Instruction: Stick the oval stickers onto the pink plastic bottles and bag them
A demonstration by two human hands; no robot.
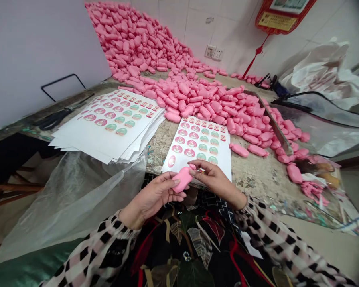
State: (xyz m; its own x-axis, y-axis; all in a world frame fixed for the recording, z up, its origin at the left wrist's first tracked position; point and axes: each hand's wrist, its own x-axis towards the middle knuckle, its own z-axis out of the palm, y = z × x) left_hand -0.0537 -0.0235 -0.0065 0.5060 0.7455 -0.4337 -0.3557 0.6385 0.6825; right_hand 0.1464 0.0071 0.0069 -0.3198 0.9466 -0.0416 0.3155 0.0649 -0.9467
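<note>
A small pink plastic bottle lies tilted between my hands above the table's front edge. My left hand is closed around its wide lower end, thumb on top and fingers beneath. With thumb and fingertips, my right hand pinches the narrow neck end. Just beyond my hands is a sheet of stickers, with rows of pink and green rounded labels and small red ones along the top. A single pink oval label remains visible near its lower left corner.
Behind the sheet spreads a large heap of pink bottles, piled high toward the wall. At left lies a stack of sticker sheets, with clear plastic hanging below. A wooden strip borders the heap at right, near a clear bag.
</note>
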